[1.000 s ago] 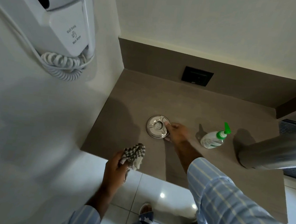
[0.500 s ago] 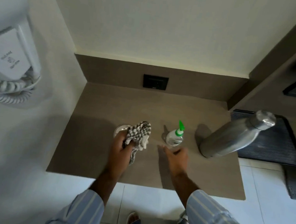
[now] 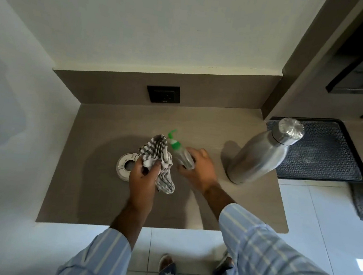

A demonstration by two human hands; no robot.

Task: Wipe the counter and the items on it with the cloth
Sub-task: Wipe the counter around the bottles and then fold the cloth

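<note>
My left hand (image 3: 143, 179) grips a bunched grey-and-white striped cloth (image 3: 158, 157) above the brown counter (image 3: 95, 191). My right hand (image 3: 198, 169) is closed around a small clear bottle with a green pump top (image 3: 180, 151), tilted toward the cloth, which touches its left side. A round silver ashtray (image 3: 124, 164) lies on the counter just left of my left hand, partly hidden by it. A tall steel bottle (image 3: 261, 154) stands to the right.
A black wall socket (image 3: 163, 94) sits in the backsplash. A black perforated tray (image 3: 323, 151) lies on the lower shelf at right, behind the steel bottle. The white wall borders the counter on the left. Tiled floor and my feet show below the counter's front edge.
My right hand left the ashtray, moved right and took hold of the green-topped bottle. My left hand brought the cloth up over the counter beside the bottle. The camera swung right.
</note>
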